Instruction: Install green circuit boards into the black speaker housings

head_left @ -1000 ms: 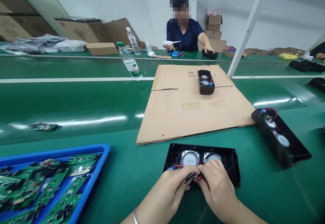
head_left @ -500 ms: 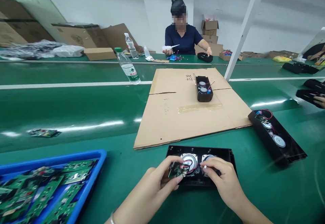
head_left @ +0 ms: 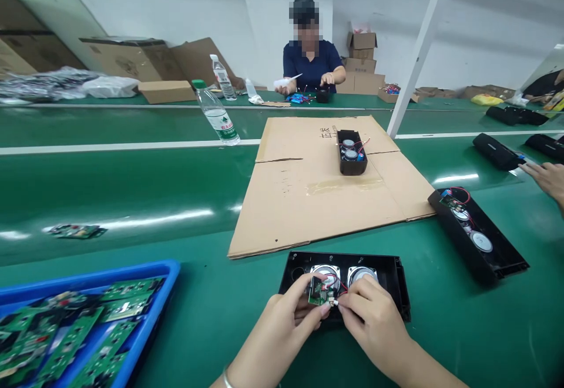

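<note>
1. Clamped between the thumb and fingers of the left hand (head_left: 288, 323) is a small green circuit board (head_left: 318, 292). By the right hand (head_left: 372, 311), a small white plug (head_left: 334, 303) is pinched at the fingertips, at the board's near right edge. Whether the plug is seated cannot be told at this size.

2. Board position: the circuit board is held above the black housing (head_left: 393, 273), in front of the left speaker (head_left: 325, 270). The housing is laid lengthwise across the green bench (head_left: 215, 311), hollow side up.

3. Step in hand: judged from the hands, the joining of the plug to the board. For the next move, the board should be kept steady, the plug squared to its connector and pressure applied straight along it. If the plug is entered askew, pins may be bent; if the leads are pulled, they may be strained.

4. Appearance of the board: the green face is turned partly toward the viewer and is crowded with small parts; its left end is covered by the fingers. Red wire (head_left: 342, 285) is seen between the hands, above the housing.

5. Appearance of the housing: two round silver-grey speakers are mounted side by side within its walls. The right speaker (head_left: 361, 273) is partly hidden by the right hand.
</note>
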The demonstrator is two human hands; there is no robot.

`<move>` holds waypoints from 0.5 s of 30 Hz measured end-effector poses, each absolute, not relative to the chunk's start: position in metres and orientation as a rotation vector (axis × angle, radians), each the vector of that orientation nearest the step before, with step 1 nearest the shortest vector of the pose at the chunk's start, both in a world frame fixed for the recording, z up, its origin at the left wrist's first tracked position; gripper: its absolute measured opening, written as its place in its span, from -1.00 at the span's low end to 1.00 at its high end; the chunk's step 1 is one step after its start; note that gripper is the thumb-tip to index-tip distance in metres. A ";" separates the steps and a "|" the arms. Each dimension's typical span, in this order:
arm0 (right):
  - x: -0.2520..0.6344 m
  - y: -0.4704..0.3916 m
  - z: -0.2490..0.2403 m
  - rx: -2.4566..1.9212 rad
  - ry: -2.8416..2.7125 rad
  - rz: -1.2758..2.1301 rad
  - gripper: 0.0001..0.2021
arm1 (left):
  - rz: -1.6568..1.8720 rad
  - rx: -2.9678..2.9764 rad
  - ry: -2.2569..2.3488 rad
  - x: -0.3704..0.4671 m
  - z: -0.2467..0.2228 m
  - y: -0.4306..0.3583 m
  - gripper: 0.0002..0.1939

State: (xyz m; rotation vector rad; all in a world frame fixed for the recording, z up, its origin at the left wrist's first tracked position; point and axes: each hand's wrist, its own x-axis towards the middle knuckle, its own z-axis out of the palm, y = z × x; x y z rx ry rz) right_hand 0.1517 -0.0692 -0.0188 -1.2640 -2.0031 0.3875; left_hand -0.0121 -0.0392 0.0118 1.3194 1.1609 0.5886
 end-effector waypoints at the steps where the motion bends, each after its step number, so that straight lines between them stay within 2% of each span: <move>1: 0.152 -0.069 -0.019 -1.271 -2.039 0.362 -0.76 | 0.587 1.339 1.153 -0.012 0.011 -0.040 -0.67; 5: 0.154 -0.069 -0.016 -1.268 -2.158 0.325 -0.72 | 0.580 1.518 1.147 -0.012 0.011 -0.041 -0.69; 10: 0.153 -0.068 -0.015 -1.207 -2.252 0.179 -0.70 | 0.633 2.025 1.157 -0.012 0.013 -0.047 -0.69; 15: 0.150 -0.071 -0.026 -1.281 -2.080 0.165 -0.73 | 0.695 2.205 1.083 -0.012 0.015 -0.050 -0.62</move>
